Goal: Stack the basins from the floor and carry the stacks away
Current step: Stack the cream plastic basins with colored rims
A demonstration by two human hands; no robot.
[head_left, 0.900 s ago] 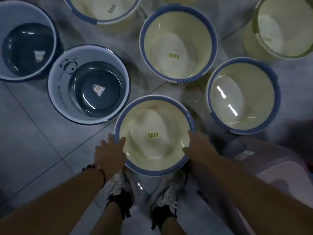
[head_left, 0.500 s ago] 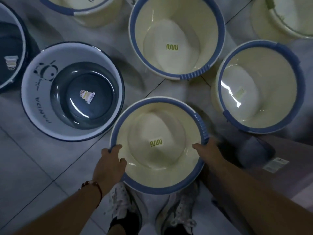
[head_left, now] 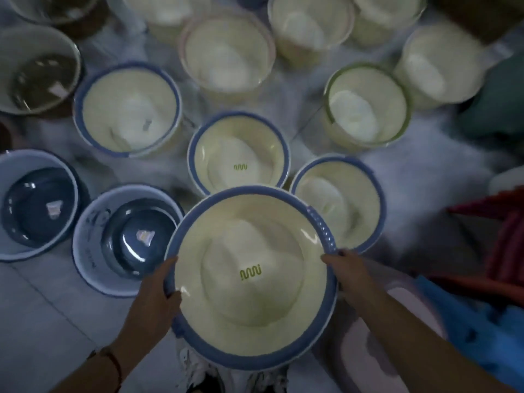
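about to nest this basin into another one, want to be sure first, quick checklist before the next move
1. Grip on both sides: ok. The left hand and right hand each hold the blue rim of the held basin, on opposite sides.
2. Held basin empty: ok, only a green squiggle mark inside.
3. Matching target nearby: ok. The blue-rimmed cream basin just ahead has the same mark and looks empty.
4. Same size for nesting: cannot tell.
5. Neighbours clear of the target: not ok. Another cream basin sits tight against its right side.
6. Footing: cannot tell. The held basin hides most of the floor at the feet.
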